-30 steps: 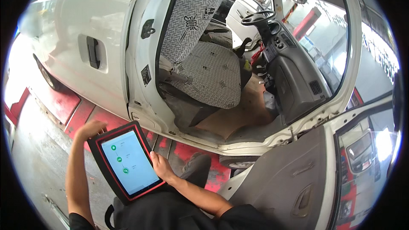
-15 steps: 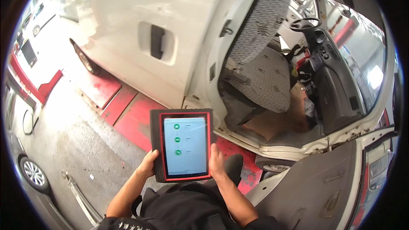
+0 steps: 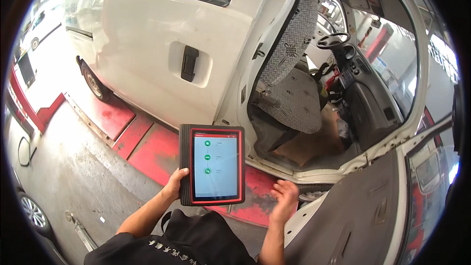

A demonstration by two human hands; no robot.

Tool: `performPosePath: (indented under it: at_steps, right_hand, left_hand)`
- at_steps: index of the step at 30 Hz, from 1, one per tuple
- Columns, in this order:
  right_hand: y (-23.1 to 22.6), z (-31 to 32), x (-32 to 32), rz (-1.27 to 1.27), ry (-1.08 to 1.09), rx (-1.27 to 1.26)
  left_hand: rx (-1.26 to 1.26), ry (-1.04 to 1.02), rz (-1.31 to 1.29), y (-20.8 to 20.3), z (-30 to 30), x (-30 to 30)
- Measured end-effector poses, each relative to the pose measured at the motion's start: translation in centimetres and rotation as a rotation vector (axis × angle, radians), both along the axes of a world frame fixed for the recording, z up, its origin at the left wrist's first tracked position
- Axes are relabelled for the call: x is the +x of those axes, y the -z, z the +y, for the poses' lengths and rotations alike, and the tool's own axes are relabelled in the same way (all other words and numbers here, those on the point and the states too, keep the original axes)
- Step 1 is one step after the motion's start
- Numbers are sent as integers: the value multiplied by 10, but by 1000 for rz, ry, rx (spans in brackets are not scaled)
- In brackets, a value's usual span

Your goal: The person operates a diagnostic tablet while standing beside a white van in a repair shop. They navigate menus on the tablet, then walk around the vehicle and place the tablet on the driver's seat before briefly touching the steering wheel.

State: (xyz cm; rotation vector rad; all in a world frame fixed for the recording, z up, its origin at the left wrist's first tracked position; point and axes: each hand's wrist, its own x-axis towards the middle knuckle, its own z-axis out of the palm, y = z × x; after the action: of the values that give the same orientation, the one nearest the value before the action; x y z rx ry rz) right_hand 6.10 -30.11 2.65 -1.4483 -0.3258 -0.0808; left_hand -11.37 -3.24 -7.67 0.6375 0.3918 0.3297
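My left hand [image 3: 176, 184] grips the left edge of a diagnostic tablet [image 3: 216, 167], its thumb over the rim. The tablet has a black ribbed case with a red frame. On its lit, pale blue screen, green round icons run down in a column. Off to the right of the tablet, my right hand [image 3: 284, 201] is raised, touching nothing, with its loosely bent fingers apart. Behind that hand lies the doorway of a white van [image 3: 142, 39].
The van's front door [image 3: 343, 216] stands wide at the right. A patterned front seat [image 3: 294, 100] and a steering wheel [image 3: 333, 40] show inside. Under the van runs a red lift platform [image 3: 157, 152]. A metal lift arm [image 3: 81, 230] and a car wheel [image 3: 34, 211] are at lower left.
My right hand has let go of the tablet and moved right. My left hand still holds it. The view has shifted, showing more of the van's side window.
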Motion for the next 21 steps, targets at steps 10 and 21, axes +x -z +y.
performPosePath:
  at_steps: [10, 21]
  right_hand:
    - [-131, -150, -247, -1362, 895, 17]
    - [-156, -245, -317, -368, 2001, -479]
  left_hand:
    - [85, 70, 130, -5, 36, -88]
    - [79, 99, 69, -27, 76, -184]
